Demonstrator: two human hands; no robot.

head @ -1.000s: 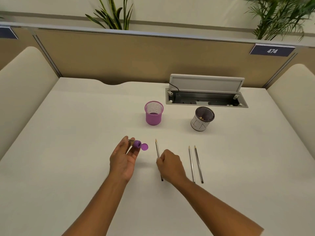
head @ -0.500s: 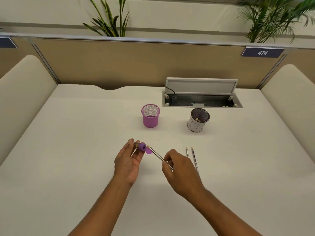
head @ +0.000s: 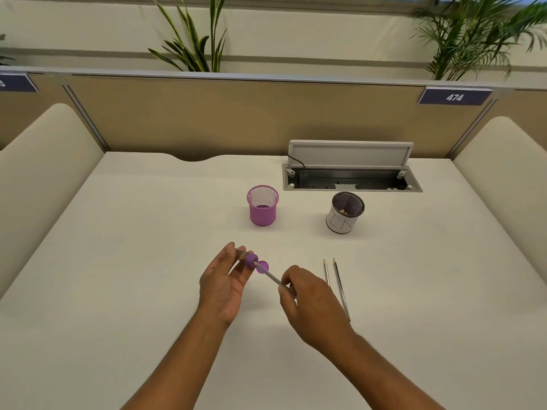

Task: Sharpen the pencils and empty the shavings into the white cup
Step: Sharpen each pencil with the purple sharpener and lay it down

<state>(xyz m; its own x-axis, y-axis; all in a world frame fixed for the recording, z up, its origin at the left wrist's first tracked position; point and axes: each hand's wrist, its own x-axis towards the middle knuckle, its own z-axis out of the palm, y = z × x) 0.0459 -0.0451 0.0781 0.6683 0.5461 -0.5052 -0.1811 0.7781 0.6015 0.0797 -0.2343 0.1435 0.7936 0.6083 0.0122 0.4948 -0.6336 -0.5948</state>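
My left hand (head: 223, 284) holds a small purple sharpener (head: 251, 259) with a clear barrel at its fingertips; its round purple lid (head: 262, 266) hangs open beside it. My right hand (head: 309, 300) pinches a grey pencil (head: 273, 277) whose tip sits in the sharpener's hole. Two more pencils (head: 337, 281) lie side by side on the desk just right of my right hand. The white cup (head: 344, 212), with a dark mesh inside and a few shavings, stands further back on the right.
A purple mesh cup (head: 262, 205) stands behind the hands, left of the white cup. An open cable tray (head: 350, 177) with a raised lid sits at the back. Cream side panels and a tan divider bound the white desk (head: 133, 261).
My right hand lifted a pencil off the desk and brought its tip into the sharpener held by my left hand. The view shifted slightly.
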